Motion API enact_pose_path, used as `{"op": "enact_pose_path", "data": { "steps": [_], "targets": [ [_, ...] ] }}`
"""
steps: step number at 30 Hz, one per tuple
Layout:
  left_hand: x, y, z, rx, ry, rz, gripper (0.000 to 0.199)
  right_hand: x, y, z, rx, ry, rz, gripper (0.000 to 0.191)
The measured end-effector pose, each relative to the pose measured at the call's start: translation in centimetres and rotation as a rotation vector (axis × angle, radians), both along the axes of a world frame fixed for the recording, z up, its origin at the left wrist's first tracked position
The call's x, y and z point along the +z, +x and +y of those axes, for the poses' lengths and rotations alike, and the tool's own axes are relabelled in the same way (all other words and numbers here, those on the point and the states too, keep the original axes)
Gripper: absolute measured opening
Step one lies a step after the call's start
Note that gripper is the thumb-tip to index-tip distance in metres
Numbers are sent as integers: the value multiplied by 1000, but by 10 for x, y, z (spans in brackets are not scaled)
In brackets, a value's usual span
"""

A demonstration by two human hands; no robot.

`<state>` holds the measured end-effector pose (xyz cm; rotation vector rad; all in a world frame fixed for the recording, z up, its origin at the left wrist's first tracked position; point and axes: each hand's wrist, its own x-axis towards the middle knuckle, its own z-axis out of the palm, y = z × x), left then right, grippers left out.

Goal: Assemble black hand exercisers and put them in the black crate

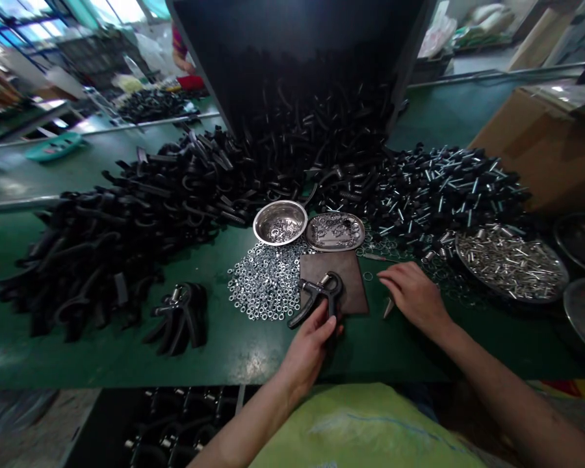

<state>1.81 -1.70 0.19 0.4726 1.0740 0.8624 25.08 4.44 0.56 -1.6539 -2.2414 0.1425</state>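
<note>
My left hand [316, 331] is closed around one handle of a black hand grip strengthener [332, 309], whose metal spring and cross screw point up and away from me. The grip is held over a brown square pad [355, 276]. To the right of the pad, my right hand [412, 292] is closed, thumb and fingertips pinched together just above the table. A slim pointed piece [389, 307] shows below its fingers; whether the hand holds it is hard to make out. Loose thin rings [368, 276] lie near those fingertips.
Hex nuts [263, 286] spread left of the pad. Behind stand a steel bowl [280, 207] and an oval tray [335, 247]. Black handles [175, 188] pile left, screws with black knobs [448, 188] right. Assembled grips [180, 318] stand left; a pan [511, 296] holds metal pins.
</note>
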Motion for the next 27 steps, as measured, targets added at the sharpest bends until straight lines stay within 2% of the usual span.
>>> {"op": "enact_pose_path", "data": {
  "steps": [2, 5, 7, 9, 13, 15, 17, 21, 27],
  "targets": [
    [4, -1, -5, -30, 42, 62, 56, 2, -21, 40, 42, -30, 17, 22],
    [19, -12, -4, -108, 121, 204, 57, -2, -47, 93, 77, -95, -69, 22],
    [28, -22, 7, -176, 233, 326, 51, -5, -58, 117, 105, -131, -118, 20],
    [33, -29, 29, -234, 400, 509, 39, -7, -66, 130, 128, -158, -136, 17],
    [24, -30, 95, -285, 782, 1067, 21, -9, -72, 139, 134, -193, -148, 16],
    [14, -24, 130, -388, 867, 1336, 21, -10, -71, 139, 120, -201, -133, 17],
    [5, -14, 158, -502, 865, 1547, 23, -11, -67, 140, 92, -211, -104, 18],
    [-7, 4, 186, -568, 810, 1643, 27, -13, -59, 141, 15, -241, -9, 18],
    [-10, 9, 190, -520, 761, 1618, 29, -5, -54, 134, -42, -267, 201, 16]
  ]
}}
